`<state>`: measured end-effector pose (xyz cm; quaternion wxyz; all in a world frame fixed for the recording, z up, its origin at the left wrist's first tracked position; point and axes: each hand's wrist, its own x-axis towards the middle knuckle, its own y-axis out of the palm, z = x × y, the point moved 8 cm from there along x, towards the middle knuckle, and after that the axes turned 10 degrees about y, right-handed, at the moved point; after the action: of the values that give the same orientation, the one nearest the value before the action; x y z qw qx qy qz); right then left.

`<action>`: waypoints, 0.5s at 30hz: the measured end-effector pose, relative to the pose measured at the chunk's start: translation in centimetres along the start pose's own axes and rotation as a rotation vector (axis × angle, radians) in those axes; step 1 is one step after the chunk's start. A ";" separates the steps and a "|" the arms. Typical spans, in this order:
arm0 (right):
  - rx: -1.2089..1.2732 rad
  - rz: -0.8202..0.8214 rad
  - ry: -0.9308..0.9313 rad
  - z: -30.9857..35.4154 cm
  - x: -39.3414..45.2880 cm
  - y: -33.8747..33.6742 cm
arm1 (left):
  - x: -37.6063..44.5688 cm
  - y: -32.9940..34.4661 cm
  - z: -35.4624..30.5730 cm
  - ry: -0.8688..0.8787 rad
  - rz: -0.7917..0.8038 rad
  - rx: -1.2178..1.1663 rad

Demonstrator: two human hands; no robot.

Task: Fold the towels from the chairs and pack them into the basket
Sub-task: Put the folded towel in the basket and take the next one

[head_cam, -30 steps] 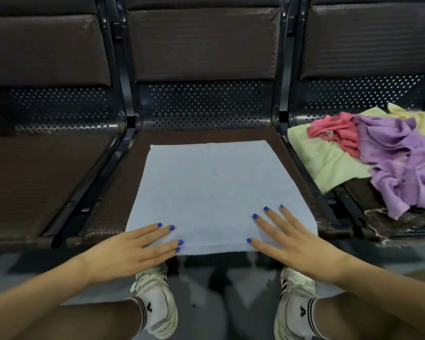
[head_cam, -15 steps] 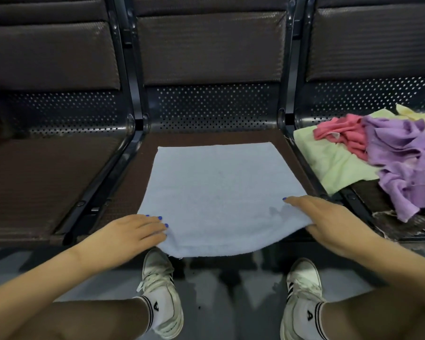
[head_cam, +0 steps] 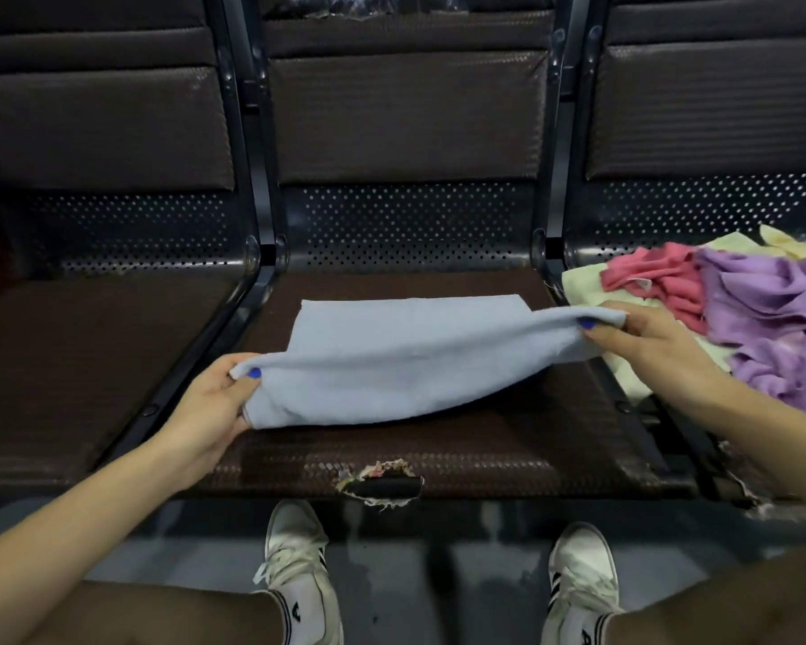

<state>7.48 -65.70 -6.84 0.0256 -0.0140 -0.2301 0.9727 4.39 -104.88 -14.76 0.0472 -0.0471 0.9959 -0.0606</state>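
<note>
Both hands have lifted the near edge of the pale blue rectangular terry towel (head_cam: 392,360) off the seat and carried it toward the backrest; half a second ago that edge still lay flat at the front of the seat. Now the left hand (head_cam: 215,402) pinches the towel's near left corner between thumb and curled fingers, and the right hand (head_cam: 643,337) pinches the near right corner the same way. Held up between them, the raised edge sags in the middle, while the towel's far part lies flat on the brown woven-pattern padded middle chair seat (head_cam: 485,439), whose front lip has a torn hole. On the seat to the right lies a loose heap of a pale yellow towel (head_cam: 582,286), a crumpled pink towel (head_cam: 661,281) and a rumpled lilac towel (head_cam: 773,318)
</note>
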 end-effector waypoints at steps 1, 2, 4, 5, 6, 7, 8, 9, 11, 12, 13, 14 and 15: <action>0.073 0.016 0.026 0.1 0.7 0.0 | 0.4 0.0 -0.7 0.025 -0.009 -0.009; 0.158 0.018 0.055 0.1 1.3 -0.2 | 0.7 -0.1 -1.4 0.045 -0.013 -0.024; 0.322 -0.016 0.139 -0.6 2.3 -0.8 | 1.5 -0.3 -2.3 0.050 -0.003 -0.097; 0.375 -0.021 0.184 -1.0 2.6 -0.8 | 1.8 -0.5 -2.6 0.039 0.000 -0.142; 0.405 -0.009 0.230 -1.5 2.7 -0.7 | 1.7 -0.5 -3.0 0.029 0.005 -0.183; 0.414 0.026 0.276 -2.0 2.8 -0.4 | 1.5 -0.5 -3.4 0.022 0.016 -0.207; 0.417 0.072 0.322 -2.4 2.8 0.1 | 1.4 -0.6 -3.6 0.020 0.028 -0.213; 0.416 0.123 0.359 -2.8 2.6 0.4 | 1.2 -0.6 -3.7 0.020 0.050 -0.211; 0.422 0.195 0.424 -3.5 2.3 0.9 | 0.8 -0.7 -3.9 0.024 0.083 -0.186; 0.432 0.221 0.457 -3.8 2.0 0.9 | 0.7 -0.9 -4.0 0.031 0.094 -0.171; 0.439 0.255 0.483 -4.0 1.8 1.0 | 0.7 -1.0 -4.0 0.033 0.103 -0.157; 0.444 0.302 0.506 -4.1 1.5 1.1 | 0.6 -1.0 -4.0 0.031 0.113 -0.145; 0.448 0.361 0.525 -4.3 1.2 1.3 | 0.4 -1.0 -4.1 0.035 0.133 -0.138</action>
<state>6.36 -64.81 -11.30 -0.0858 -0.2969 0.0088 0.9510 3.72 -105.43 -10.65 0.0305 0.0169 0.9993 0.0104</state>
